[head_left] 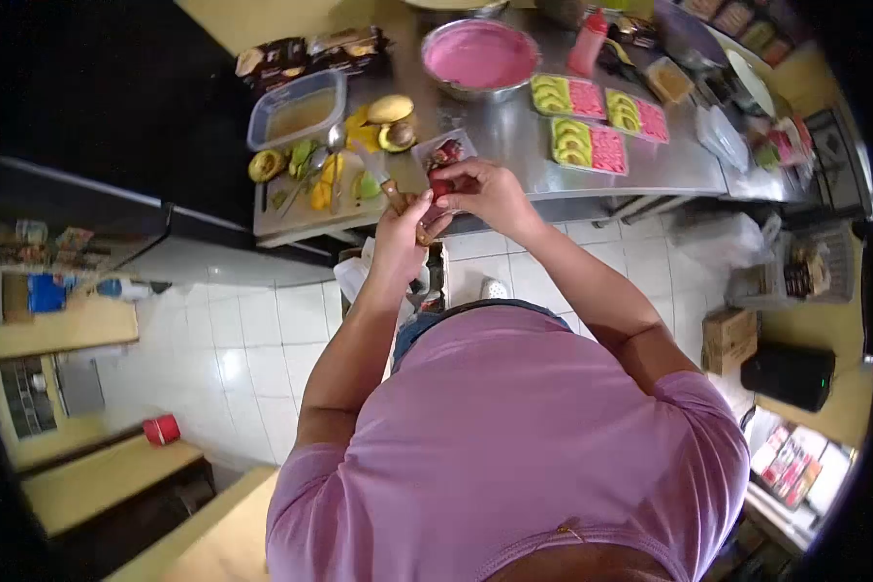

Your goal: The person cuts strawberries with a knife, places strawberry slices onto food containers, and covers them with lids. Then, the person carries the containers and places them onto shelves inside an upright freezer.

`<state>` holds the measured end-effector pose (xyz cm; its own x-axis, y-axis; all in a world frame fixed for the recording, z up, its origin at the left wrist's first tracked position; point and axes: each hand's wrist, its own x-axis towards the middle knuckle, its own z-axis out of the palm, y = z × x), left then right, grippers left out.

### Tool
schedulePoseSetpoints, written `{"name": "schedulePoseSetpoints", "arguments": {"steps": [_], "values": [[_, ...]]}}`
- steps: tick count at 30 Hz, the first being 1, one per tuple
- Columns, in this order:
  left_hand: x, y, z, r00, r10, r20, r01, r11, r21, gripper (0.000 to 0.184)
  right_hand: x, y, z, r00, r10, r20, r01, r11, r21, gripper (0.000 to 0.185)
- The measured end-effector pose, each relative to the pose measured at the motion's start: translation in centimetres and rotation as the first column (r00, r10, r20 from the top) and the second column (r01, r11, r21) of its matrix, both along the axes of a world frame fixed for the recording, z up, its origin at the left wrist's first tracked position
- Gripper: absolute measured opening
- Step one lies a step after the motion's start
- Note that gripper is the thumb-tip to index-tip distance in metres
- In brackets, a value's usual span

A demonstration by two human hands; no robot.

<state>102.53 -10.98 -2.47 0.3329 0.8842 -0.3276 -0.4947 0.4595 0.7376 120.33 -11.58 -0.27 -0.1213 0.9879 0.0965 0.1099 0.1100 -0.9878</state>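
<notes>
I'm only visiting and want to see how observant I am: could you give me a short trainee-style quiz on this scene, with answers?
1. Multiple choice: what does the person's left hand hold? A) a spoon, B) a knife, C) a squeeze bottle.
2. Counting: how many trays pair green slices with pink pieces?
3. True or false: the metal bowl is empty.

Key:
1. B.
2. Three.
3. False; it contains a pink mixture.
</notes>
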Motion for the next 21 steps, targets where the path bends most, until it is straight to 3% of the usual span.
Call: {"name": "schedulePoseSetpoints", "arguments": {"steps": [5,6,8,9,12,16,19,21], "values": [[-1.0,-0.4,0.3,0.987,0.151,0.058,-0.148,0.987,-0.059,0.025,-1.3,2.6,-1.0,0.982,0.069,-0.174,-0.05,0.992,0.112,0.018],[-0.9,-0.4,0.7,0.973,0.217,0.075,-0.211,0.974,-0.086,0.007,-1.4,3.2,-1.5,0.988,0.087,-0.131,-0.065,0.985,0.162,0.014],[-1.3,-0.6,1.3,0.964,0.257,0.06,-0.253,0.965,-0.067,0.008,-2.3,3.9,-1.4,0.987,0.081,-0.138,-0.081,0.997,0.005,0.01],[-1.7,-0.7,1.2,0.961,0.273,0.049,-0.27,0.961,-0.057,0.012,-2.9,3.9,-0.7,0.995,0.08,-0.059,-0.08,0.997,0.013,0.008],[-2.6,-1.0,0.8,0.955,0.291,0.063,-0.291,0.957,-0.008,0.016,-4.4,4.6,-2.0,0.986,0.154,-0.063,-0.154,0.988,0.016,0.008],[-5.0,-0.8,-0.3,0.93,0.35,0.111,-0.346,0.937,-0.05,0.014,-6.8,5.3,-3.4,0.857,0.204,-0.473,-0.322,0.929,-0.184,0.013],[-6.7,-1.1,-0.1,0.932,0.354,0.075,-0.354,0.935,-0.008,0.014,-8.6,5.3,-4.3,0.823,0.176,-0.541,-0.382,0.876,-0.296,0.014],[-8.0,-0.9,0.7,0.946,0.32,0.041,-0.321,0.947,0.017,0.021,-9.6,5.9,-5.3,0.859,0.181,-0.479,-0.34,0.901,-0.269,0.013]]}}
